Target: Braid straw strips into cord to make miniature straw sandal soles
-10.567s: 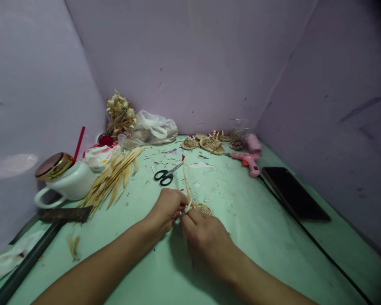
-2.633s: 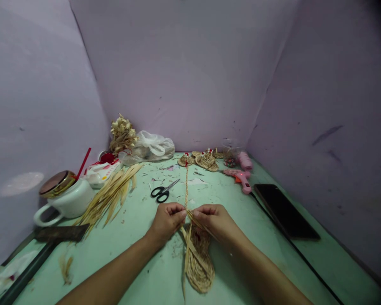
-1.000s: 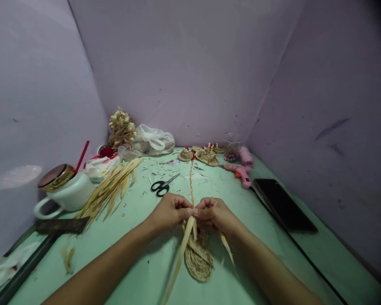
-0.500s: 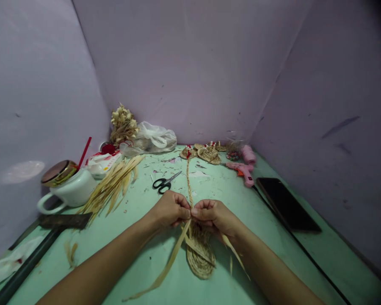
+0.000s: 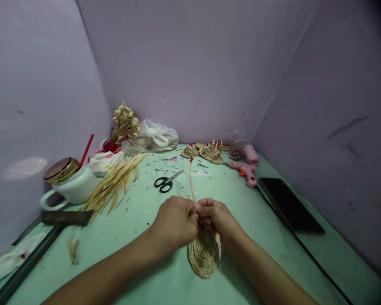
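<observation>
A braid [image 5: 191,181] is running forward from the right hand [image 5: 218,220], lengthwise across the worktop [image 5: 131,216]; that hand is pinching its near end. The left hand [image 5: 176,222] is curling just beside, its hold hidden. A woven mat [image 5: 203,258] is lying partly beneath both hands.
</observation>
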Motion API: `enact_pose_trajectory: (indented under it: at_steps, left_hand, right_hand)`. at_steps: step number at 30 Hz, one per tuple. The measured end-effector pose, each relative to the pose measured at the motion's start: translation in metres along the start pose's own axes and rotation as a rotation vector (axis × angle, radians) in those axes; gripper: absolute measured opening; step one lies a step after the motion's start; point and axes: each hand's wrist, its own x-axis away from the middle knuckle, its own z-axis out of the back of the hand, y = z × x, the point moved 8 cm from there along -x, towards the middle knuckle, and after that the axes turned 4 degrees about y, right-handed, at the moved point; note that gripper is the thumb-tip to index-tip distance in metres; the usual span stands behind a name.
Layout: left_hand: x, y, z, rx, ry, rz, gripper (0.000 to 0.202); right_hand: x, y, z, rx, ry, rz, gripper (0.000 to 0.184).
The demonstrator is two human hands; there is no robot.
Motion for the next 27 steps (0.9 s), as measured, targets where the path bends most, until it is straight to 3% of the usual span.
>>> enact_pose_trajectory:
  at_steps: [3, 7, 10, 11, 13, 14, 17, 19, 22, 27]
  left_hand:
    - [0.018, 0.019, -0.018, -0.21, 0.038, -0.161, 0.022]
    - [0.027, 0.03, -0.037, -0.271, -0.05, -0.278, 0.024]
    - [0.01, 0.018, -0.018, -0.026, -0.066, -0.148, 0.016]
    - [0.002, 0.007, -0.006, 0.086, -0.038, -0.046, 0.025]
    - [-0.013, -0.02, 0.024, 0.28, 0.147, 0.185, 0.033]
    - [-0.019, -0.034, 0.028, 0.389, 0.144, 0.293, 0.033]
    - [-0.029, -0.054, 0.013, 0.72, -0.032, 0.442, 0.028]
    - [-0.031, -0.063, 0.003, 0.829, -0.075, 0.497, 0.027]
    - [-0.032, -0.071, -0.005, 0.898, -0.045, 0.539, 0.028]
    - [-0.038, -0.068, 0.004, 1.015, 0.049, 0.462, 0.025]
  right_hand:
    - [0.002, 0.008, -0.005, -0.052, -0.03, -0.059, 0.013]
    - [0.002, 0.007, -0.004, -0.055, -0.032, -0.046, 0.015]
    - [0.0, 0.002, -0.002, 0.009, -0.03, 0.001, 0.016]
    - [0.0, 0.0, -0.002, 0.028, -0.038, 0.016, 0.017]
    - [0.003, -0.001, -0.007, 0.069, -0.073, 0.026, 0.019]
    - [0.005, 0.0, -0.01, 0.093, -0.099, 0.025, 0.02]
    - [0.01, 0.003, -0.021, 0.153, -0.165, 0.034, 0.023]
    - [0.012, 0.005, -0.024, 0.165, -0.172, 0.053, 0.024]
    - [0.01, 0.008, -0.023, 0.161, -0.148, 0.044, 0.027]
    - [0.006, 0.014, -0.021, 0.194, -0.142, 0.007, 0.03]
